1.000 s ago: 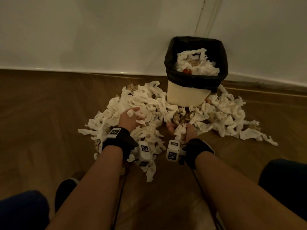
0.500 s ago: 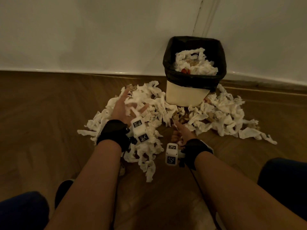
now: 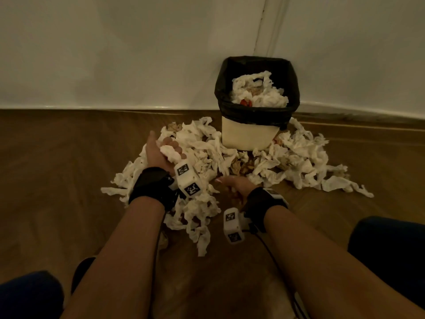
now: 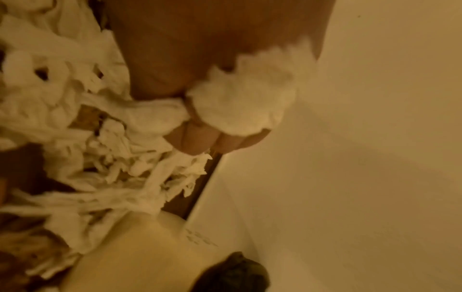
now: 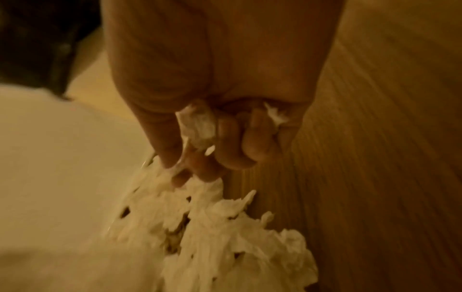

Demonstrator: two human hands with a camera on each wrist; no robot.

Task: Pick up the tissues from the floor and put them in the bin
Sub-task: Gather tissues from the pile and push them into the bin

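Observation:
White crumpled tissues (image 3: 207, 146) lie heaped on the wood floor around a cream bin (image 3: 248, 137) with a black liner (image 3: 257, 115). More tissues (image 3: 259, 95) fill the bin. My left hand (image 3: 164, 151) is raised over the left of the heap, palm up, its fingers (image 4: 197, 142) curled round a tissue wad (image 4: 245, 102). My right hand (image 3: 232, 186) is low at the heap's near edge, and its curled fingers (image 5: 232, 142) pinch small tissue scraps (image 5: 200, 126).
The bin stands against a white wall (image 3: 138, 54) near a corner. Bare wood floor (image 3: 57, 180) spreads left and right of the heap. Brownish scraps (image 3: 243, 166) are mixed into the tissues. My knees (image 3: 391, 249) sit at the lower frame edges.
My left hand rose out of the heap and turned palm up with a tissue wad in it. My right hand drew back a little toward the heap's near edge.

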